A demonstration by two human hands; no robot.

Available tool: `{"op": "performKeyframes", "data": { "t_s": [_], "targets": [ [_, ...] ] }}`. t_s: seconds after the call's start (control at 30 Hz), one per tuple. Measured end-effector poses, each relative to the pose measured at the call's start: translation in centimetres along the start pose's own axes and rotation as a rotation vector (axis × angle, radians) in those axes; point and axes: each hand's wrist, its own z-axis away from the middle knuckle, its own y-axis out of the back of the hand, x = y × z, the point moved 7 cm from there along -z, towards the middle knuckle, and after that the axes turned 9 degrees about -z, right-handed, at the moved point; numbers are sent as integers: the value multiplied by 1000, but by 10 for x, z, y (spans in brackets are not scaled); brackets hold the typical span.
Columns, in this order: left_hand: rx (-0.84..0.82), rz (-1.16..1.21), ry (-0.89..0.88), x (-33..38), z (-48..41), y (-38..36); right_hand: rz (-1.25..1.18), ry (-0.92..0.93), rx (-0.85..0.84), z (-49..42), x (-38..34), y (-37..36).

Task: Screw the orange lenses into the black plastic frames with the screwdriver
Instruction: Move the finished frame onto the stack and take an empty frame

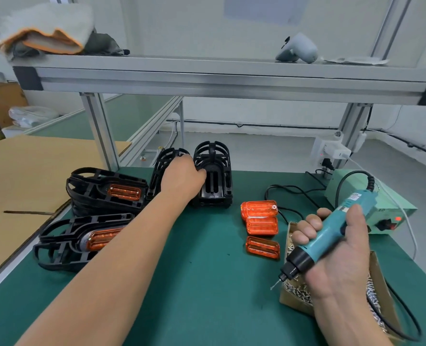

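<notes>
Your left hand [184, 177] reaches across the green mat [207, 283] to twelve o'clock. There its fingers curl round the left rim of an upright black frame [215, 176] that has no lens in it. A second frame [160, 166], also bare, stands just beside it at the left, partly hidden behind your hand.

At nine o'clock two more frames lie on their sides, each with an orange lens fitted: the far finished frame [102, 188] and the near finished frame [79, 242].

Loose lenses sit at two o'clock. There is a lens stack [260, 216] and, just nearer you, a single lens [263, 247] lying flat.

Your right hand [336, 255], at four o'clock, is clamped round a teal screwdriver [331, 233]. Its bit points down and left, with the tip just beside the left edge of a cardboard box [290, 299] of screws.

A pale green power unit [371, 203] stands at three o'clock, showing a red light.

An aluminium shelf [231, 78] crosses overhead, with a folded cloth [47, 28] on its left end.
</notes>
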Motion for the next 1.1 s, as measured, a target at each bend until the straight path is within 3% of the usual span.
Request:
{"op": "performKeyframes", "data": {
  "t_s": [0.23, 0.47, 0.73, 0.93, 1.1],
  "targets": [
    [61, 112, 12, 4, 4, 13, 6, -6, -2, 0, 1, 1],
    [17, 227, 55, -1, 19, 21, 9, -10, -8, -1, 1, 2],
    [-360, 690, 90, -9, 100, 5, -3, -18, -10, 0, 1, 0],
    [-427, 873, 217, -30, 144, 4, -13, -23, -5, 0, 1, 0],
    [-455, 864, 267, -55, 168, 5, -7, -22, -12, -2, 1, 1]
  ]
}}
